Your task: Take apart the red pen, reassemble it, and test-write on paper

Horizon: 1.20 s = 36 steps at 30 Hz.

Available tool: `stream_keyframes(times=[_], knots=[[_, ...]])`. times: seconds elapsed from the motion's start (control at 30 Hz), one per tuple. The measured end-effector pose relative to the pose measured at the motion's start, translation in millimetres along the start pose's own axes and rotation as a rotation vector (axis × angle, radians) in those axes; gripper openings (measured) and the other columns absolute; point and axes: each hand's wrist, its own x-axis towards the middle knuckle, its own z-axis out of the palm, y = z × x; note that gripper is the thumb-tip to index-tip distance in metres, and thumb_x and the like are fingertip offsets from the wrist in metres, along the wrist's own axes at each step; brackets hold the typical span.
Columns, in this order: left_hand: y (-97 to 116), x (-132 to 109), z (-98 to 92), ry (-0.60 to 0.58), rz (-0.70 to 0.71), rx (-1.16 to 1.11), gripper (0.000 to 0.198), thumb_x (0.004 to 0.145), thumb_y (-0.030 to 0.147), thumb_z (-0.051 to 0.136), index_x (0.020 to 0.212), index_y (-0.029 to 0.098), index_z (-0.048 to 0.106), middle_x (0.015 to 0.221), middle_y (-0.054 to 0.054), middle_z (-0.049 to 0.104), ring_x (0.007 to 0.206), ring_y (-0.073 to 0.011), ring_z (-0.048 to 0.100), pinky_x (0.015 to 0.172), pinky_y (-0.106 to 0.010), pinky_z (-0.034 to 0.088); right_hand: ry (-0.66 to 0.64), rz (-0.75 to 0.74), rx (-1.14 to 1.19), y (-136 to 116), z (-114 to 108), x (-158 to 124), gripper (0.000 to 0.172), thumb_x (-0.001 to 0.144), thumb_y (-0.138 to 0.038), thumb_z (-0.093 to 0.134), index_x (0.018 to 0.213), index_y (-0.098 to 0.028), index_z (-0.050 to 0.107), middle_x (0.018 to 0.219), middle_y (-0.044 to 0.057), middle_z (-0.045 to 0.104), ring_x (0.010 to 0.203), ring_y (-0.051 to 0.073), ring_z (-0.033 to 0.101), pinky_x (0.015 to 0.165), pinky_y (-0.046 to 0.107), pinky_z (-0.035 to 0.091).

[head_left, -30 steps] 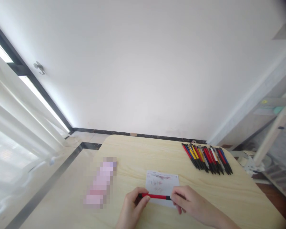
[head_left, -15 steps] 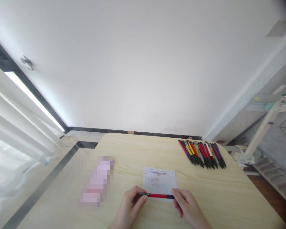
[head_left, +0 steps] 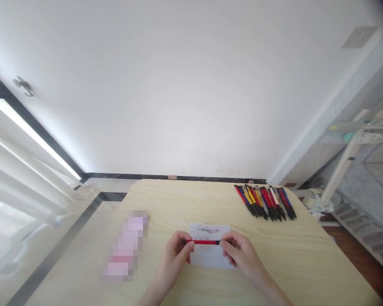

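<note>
A red pen with black ends (head_left: 207, 242) lies level between my two hands, over a sheet of paper. My left hand (head_left: 178, 253) pinches its left end between thumb and fingers. At the other end, my right hand (head_left: 239, 250) grips the black part the same way. Beneath the pen, the white paper (head_left: 207, 260) rests on the table and bears dark and reddish scribbles near its top. The hands and pen cover part of the paper.
Several pens (head_left: 264, 203) in red, blue, yellow, white and grey lie in a row at the table's far right. A blurred pinkish object (head_left: 127, 246) is at the left. The wooden table (head_left: 293, 259) has a rounded far edge before a white wall.
Both hands have lifted the pen away from me, from the paper's lower edge to over its middle. My right fingers now wrap more closely round its end. The view has shifted slightly.
</note>
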Motion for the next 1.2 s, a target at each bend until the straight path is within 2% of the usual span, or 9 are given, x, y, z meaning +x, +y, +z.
stream_keyframes(times=[0.1, 0.2, 0.27, 0.37, 0.6, 0.77, 0.97, 1.1, 1.2], knots=[[5, 21, 2.9, 0.039, 0.021, -0.054, 0.022, 0.073, 0.036, 0.060, 0.075, 0.017, 0.049, 0.050, 0.005, 0.054, 0.039, -0.0076, 0.045, 0.041, -0.019, 0.032, 0.097, -0.024, 0.118, -6, 8, 12, 0.034, 0.074, -0.047, 0.057, 0.062, -0.016, 0.050, 0.049, -0.003, 0.053, 0.034, 0.006, 0.040, 0.033, 0.018, 0.028], [12, 40, 9.5, 0.085, 0.065, -0.086, 0.028, 0.077, 0.040, 0.055, 0.062, 0.019, 0.043, 0.041, 0.006, 0.050, 0.037, -0.0075, 0.043, 0.041, -0.019, 0.031, 0.183, -0.038, 0.108, -14, 14, 24, 0.041, 0.079, -0.050, 0.050, 0.054, -0.016, 0.048, 0.036, -0.005, 0.046, 0.031, 0.006, 0.037, 0.033, 0.018, 0.025], [15, 49, 15.1, 0.102, 0.086, -0.093, 0.030, 0.079, 0.041, 0.052, 0.061, 0.019, 0.043, 0.038, 0.006, 0.048, 0.036, -0.0073, 0.041, 0.040, -0.019, 0.029, 0.207, -0.053, 0.083, -18, 15, 32, 0.043, 0.079, -0.050, 0.049, 0.052, -0.016, 0.048, 0.031, -0.006, 0.041, 0.029, 0.006, 0.034, 0.033, 0.018, 0.023], [15, 59, 22.6, 0.068, 0.069, -0.178, 0.027, 0.078, 0.040, 0.055, 0.066, 0.018, 0.045, 0.041, 0.006, 0.049, 0.036, -0.0070, 0.041, 0.040, -0.019, 0.028, 0.198, -0.083, 0.149, -18, 13, 43, 0.038, 0.076, -0.047, 0.056, 0.054, -0.017, 0.049, 0.034, -0.005, 0.044, 0.031, 0.006, 0.036, 0.034, 0.019, 0.025], [1, 59, 27.6, 0.021, -0.013, -0.450, 0.023, 0.076, 0.037, 0.058, 0.087, 0.018, 0.049, 0.049, 0.007, 0.051, 0.042, -0.0079, 0.046, 0.043, -0.019, 0.031, 0.089, -0.065, 0.432, -7, 9, 46, 0.028, 0.064, -0.036, 0.072, 0.076, -0.016, 0.056, 0.052, -0.002, 0.058, 0.047, 0.011, 0.050, 0.045, 0.023, 0.038], [0, 60, 21.2, 0.033, -0.038, -0.526, 0.024, 0.074, 0.036, 0.062, 0.081, 0.016, 0.051, 0.054, 0.004, 0.054, 0.045, -0.0080, 0.049, 0.045, -0.020, 0.033, 0.066, -0.046, 0.547, -11, 7, 43, 0.032, 0.058, -0.031, 0.076, 0.082, -0.016, 0.063, 0.060, 0.000, 0.061, 0.057, 0.013, 0.054, 0.057, 0.027, 0.041], [7, 64, 7.6, 0.058, -0.065, -0.740, 0.020, 0.071, 0.029, 0.065, 0.085, 0.018, 0.055, 0.062, 0.004, 0.055, 0.049, -0.0059, 0.049, 0.048, -0.019, 0.037, 0.030, -0.091, 0.617, -8, 5, 45, 0.048, 0.059, -0.034, 0.075, 0.102, -0.020, 0.060, 0.069, 0.000, 0.060, 0.053, 0.011, 0.050, 0.050, 0.025, 0.038], [9, 62, 5.9, -0.030, -0.081, -0.633, 0.020, 0.070, 0.028, 0.066, 0.086, 0.017, 0.057, 0.067, 0.001, 0.058, 0.055, -0.0087, 0.053, 0.052, -0.021, 0.040, 0.060, -0.078, 0.613, -5, 3, 47, 0.057, 0.064, -0.038, 0.072, 0.115, -0.021, 0.053, 0.069, 0.001, 0.062, 0.051, 0.011, 0.050, 0.049, 0.026, 0.038], [8, 59, 9.3, -0.090, -0.093, -0.532, 0.020, 0.070, 0.028, 0.066, 0.083, 0.016, 0.058, 0.062, 0.000, 0.059, 0.054, -0.0103, 0.054, 0.053, -0.023, 0.041, 0.068, -0.054, 0.611, -4, 2, 47, 0.055, 0.065, -0.037, 0.071, 0.114, -0.018, 0.055, 0.069, 0.003, 0.064, 0.051, 0.012, 0.052, 0.051, 0.027, 0.039]])
